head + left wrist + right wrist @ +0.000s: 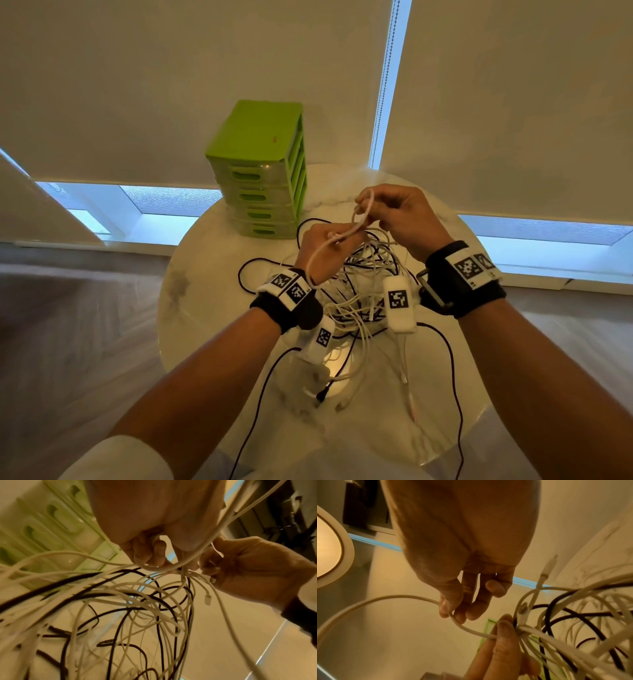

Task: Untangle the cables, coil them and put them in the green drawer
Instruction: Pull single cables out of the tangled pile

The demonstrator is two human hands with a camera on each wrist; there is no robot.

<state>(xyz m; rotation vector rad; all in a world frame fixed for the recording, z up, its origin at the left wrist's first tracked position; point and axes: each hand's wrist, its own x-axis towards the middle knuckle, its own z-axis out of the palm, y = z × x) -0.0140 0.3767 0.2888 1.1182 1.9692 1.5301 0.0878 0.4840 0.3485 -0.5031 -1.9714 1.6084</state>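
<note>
Both grips are closed on one white cable: our right hand pinches it between thumb and fingertips, while our left hand curls round the same strand lower down, where it meets several others. Between the two hands the cable arcs as a raised loop above the tabletop. Beneath them the tangle of white and black cables lies heaped near the tabletop's centre, with loose ends trailing toward the near edge and one black cable hanging over it. The green drawer unit stands at the far edge, just beyond the tangle, with every drawer closed. We judge the work to be early: one cable is being freed and none is coiled. The risks from here are that pulling the loop taut would tighten a knot deeper in the heap, or drag the whole mass with it, and that trailing ends could slide off the tabletop or catch on the wrist-worn devices.
</note>
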